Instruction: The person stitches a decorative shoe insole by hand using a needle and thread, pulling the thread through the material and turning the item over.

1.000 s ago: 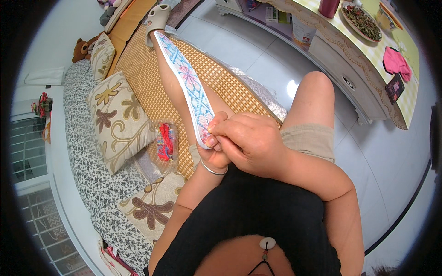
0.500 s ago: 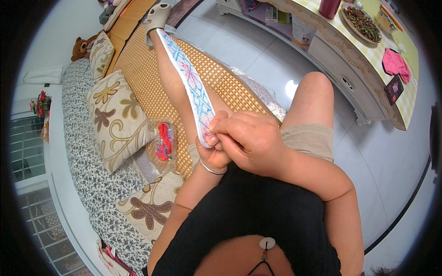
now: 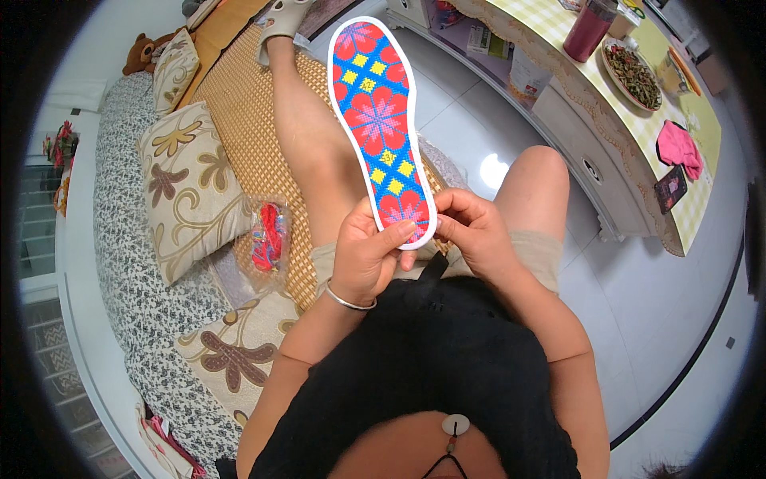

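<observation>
An embroidered shoe insole (image 3: 383, 120) with a white rim stands up in front of me. Its face carries red and pink flowers, yellow squares and a blue ground. My left hand (image 3: 359, 254) grips the narrower near end, thumb on the patterned face and fingers behind. Just beside the right edge of that end, my right hand (image 3: 481, 238) is closed in a pinch, fingertips at or very near the rim. What it pinches, perhaps too thin to show, I cannot make out. Left of my leg, a clear plastic bag (image 3: 270, 237) holds bundles of red, blue and other coloured thread.
I sit with one leg along a woven mat (image 3: 239, 104) on the sofa. Patterned cushions (image 3: 191, 191) lie to the left. At right, a cabinet with a checked cloth (image 3: 550, 48) bears a plate of food (image 3: 632, 73), a dark red bottle (image 3: 589, 32), a pink cloth (image 3: 679, 149) and a phone (image 3: 671, 190).
The insole has turned from its paler blue-and-pink stitched side, seen at a slant, to its bright flowered face. My right hand has moved off the left hand to the insole's right edge.
</observation>
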`<action>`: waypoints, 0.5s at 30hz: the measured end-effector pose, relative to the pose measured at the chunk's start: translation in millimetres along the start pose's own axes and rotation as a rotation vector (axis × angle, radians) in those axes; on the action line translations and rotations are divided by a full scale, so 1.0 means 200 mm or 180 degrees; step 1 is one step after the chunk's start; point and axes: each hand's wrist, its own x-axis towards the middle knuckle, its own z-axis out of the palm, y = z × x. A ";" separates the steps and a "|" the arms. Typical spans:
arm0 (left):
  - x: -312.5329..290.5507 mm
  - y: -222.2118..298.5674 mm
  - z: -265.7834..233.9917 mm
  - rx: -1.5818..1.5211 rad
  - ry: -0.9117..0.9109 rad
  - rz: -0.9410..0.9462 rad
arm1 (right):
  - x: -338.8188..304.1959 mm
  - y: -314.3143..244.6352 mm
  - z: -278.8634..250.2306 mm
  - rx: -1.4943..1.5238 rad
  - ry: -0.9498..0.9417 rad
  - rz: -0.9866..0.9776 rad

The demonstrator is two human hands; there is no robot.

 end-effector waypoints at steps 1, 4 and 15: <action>0.00 0.00 0.01 0.0117 0.0056 0.0048 | 0.00 0.00 0.00 0.0010 -0.0046 -0.0005; -0.01 0.00 0.04 0.0463 0.0206 0.0271 | 0.01 0.01 0.00 -0.0255 0.0207 -0.0398; -0.02 -0.04 -0.04 0.1780 0.0377 0.1021 | -0.05 -0.28 0.01 -0.1182 0.0591 -0.2188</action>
